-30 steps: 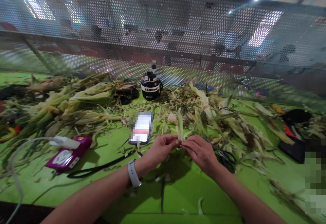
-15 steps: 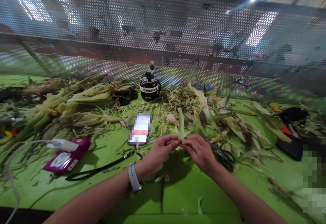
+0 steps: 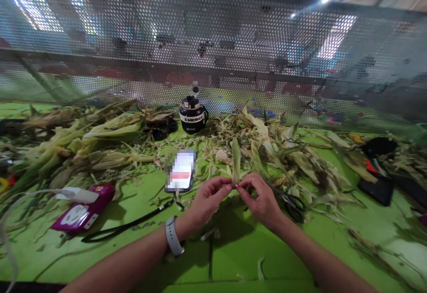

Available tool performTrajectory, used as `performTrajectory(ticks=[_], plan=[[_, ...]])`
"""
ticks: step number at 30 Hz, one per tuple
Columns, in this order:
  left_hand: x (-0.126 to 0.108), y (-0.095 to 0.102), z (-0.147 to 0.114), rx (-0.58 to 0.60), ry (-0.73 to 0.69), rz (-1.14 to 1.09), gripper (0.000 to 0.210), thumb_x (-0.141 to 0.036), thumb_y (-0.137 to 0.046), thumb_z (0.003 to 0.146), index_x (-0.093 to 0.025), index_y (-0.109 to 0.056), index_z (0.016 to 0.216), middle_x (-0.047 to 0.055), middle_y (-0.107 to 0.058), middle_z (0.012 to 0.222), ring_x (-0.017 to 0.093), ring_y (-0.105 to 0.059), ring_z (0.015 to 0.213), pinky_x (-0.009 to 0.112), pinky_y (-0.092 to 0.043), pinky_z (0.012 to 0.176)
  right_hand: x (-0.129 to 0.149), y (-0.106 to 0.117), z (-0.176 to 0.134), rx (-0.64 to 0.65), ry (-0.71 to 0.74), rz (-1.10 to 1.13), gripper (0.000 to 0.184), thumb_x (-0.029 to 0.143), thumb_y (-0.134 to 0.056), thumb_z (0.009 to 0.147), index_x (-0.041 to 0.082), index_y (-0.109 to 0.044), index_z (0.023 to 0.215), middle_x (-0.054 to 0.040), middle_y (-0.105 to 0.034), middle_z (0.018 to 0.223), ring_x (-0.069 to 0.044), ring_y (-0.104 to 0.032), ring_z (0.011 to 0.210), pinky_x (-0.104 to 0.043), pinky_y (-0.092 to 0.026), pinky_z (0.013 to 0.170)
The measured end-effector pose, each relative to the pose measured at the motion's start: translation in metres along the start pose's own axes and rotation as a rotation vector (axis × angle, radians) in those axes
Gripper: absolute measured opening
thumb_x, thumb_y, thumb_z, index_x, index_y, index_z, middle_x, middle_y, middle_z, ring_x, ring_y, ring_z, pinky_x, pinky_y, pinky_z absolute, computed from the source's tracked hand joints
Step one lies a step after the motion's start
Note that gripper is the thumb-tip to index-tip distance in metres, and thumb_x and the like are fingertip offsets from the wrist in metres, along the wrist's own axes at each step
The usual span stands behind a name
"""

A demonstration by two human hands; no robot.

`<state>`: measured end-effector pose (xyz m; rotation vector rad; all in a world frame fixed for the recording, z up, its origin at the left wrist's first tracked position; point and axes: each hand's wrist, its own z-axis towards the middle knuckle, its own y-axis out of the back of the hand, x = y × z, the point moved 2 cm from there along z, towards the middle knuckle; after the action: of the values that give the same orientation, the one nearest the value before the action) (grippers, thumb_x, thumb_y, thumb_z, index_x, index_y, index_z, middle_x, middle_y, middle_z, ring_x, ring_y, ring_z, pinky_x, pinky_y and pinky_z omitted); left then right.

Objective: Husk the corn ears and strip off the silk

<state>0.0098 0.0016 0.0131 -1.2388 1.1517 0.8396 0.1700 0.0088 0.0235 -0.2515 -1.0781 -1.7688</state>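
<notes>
A narrow pale-green corn husk strip (image 3: 236,157) stands upright between my hands, its lower end at my fingertips. My left hand (image 3: 213,197), with a grey watch band on the wrist, pinches that lower end between thumb and forefinger. From the other side my right hand (image 3: 260,197) is closed in a pinch at the same spot, fingertips almost touching the left ones. Something tiny and light shows at the right fingertips, too small to name. Beside my right hand lie black-handled scissors (image 3: 294,206), their blades partly hidden under husks.
A phone (image 3: 182,170) with a black strap (image 3: 126,224) lies left of my hands. Further left is a purple power bank (image 3: 83,213) with a white plug and cable. A black jug (image 3: 193,115) stands before the perforated metal screen (image 3: 213,30). Husk piles (image 3: 110,128) cover the green table's back.
The view has shifted slightly, so the table things sit a little further left. My right fingers have moved slightly at the husk's base, while both hands keep their pinch.
</notes>
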Motion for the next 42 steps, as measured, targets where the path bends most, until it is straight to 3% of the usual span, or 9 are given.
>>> performTrajectory(ticks=[9,15,18,23,25,34,42], plan=[[0.0,0.0,0.0,0.008,0.017,0.03,0.032,-0.033,-0.078,0.065,-0.016,-0.071,0.091,0.007,-0.072,0.089,0.017,-0.064,0.084,0.031,-0.049,0.081,-0.002,-0.001,-0.001,0.04,-0.091,0.077,0.009,0.024,-0.056,0.084,0.019,-0.053,0.077,-0.0011,-0.057,0.072,-0.013,-0.055,0.065,-0.024,-0.046,0.058],[0.004,0.0,0.002,0.0,0.098,-0.081,0.032,-0.034,-0.08,0.063,-0.015,-0.072,0.088,0.006,-0.072,0.085,0.014,-0.063,0.076,0.027,-0.05,0.076,-0.013,-0.008,-0.003,0.083,-0.261,0.318,0.021,0.026,-0.056,0.084,0.018,-0.049,0.103,0.0018,-0.054,0.07,-0.012,-0.055,0.06,-0.023,-0.049,0.055],[0.006,0.003,0.005,-0.016,0.103,-0.112,0.03,-0.033,-0.079,0.064,-0.016,-0.073,0.088,0.007,-0.073,0.086,0.015,-0.064,0.08,0.028,-0.049,0.079,-0.013,-0.004,-0.002,0.058,-0.193,0.257,0.02,0.024,-0.053,0.087,0.019,-0.05,0.106,0.0006,-0.055,0.073,-0.012,-0.056,0.063,-0.024,-0.05,0.057],[0.007,0.003,0.007,-0.052,0.116,-0.129,0.027,-0.033,-0.08,0.063,-0.015,-0.074,0.083,0.008,-0.072,0.083,0.016,-0.064,0.079,0.027,-0.048,0.079,-0.003,0.004,-0.002,0.018,0.245,-0.173,0.014,0.021,-0.057,0.087,0.022,-0.061,0.1,-0.004,-0.063,0.082,-0.016,-0.059,0.075,-0.028,-0.051,0.066],[0.006,0.002,0.007,-0.047,0.128,-0.122,0.025,-0.032,-0.079,0.064,-0.016,-0.074,0.082,0.007,-0.072,0.081,0.016,-0.063,0.079,0.027,-0.048,0.08,-0.002,0.003,-0.002,0.02,0.325,-0.285,0.015,0.019,-0.056,0.088,0.023,-0.063,0.1,-0.0043,-0.063,0.081,-0.016,-0.059,0.074,-0.028,-0.05,0.066],[0.008,0.002,0.006,-0.078,0.187,-0.111,0.016,-0.026,-0.077,0.063,-0.017,-0.075,0.076,0.006,-0.072,0.081,0.017,-0.062,0.079,0.028,-0.046,0.081,-0.004,0.005,-0.002,0.018,0.395,-0.323,0.017,0.015,-0.056,0.087,0.022,-0.064,0.1,-0.004,-0.062,0.08,-0.016,-0.057,0.072,-0.027,-0.05,0.064],[0.011,-0.003,0.001,-0.082,0.263,-0.293,0.015,-0.022,-0.079,0.061,-0.017,-0.072,0.074,0.005,-0.072,0.079,0.015,-0.062,0.081,0.027,-0.045,0.084,-0.003,0.003,-0.003,-0.032,0.314,-0.255,0.013,0.018,-0.053,0.09,0.021,-0.065,0.091,-0.0048,-0.06,0.079,-0.017,-0.057,0.075,-0.026,-0.051,0.063]])
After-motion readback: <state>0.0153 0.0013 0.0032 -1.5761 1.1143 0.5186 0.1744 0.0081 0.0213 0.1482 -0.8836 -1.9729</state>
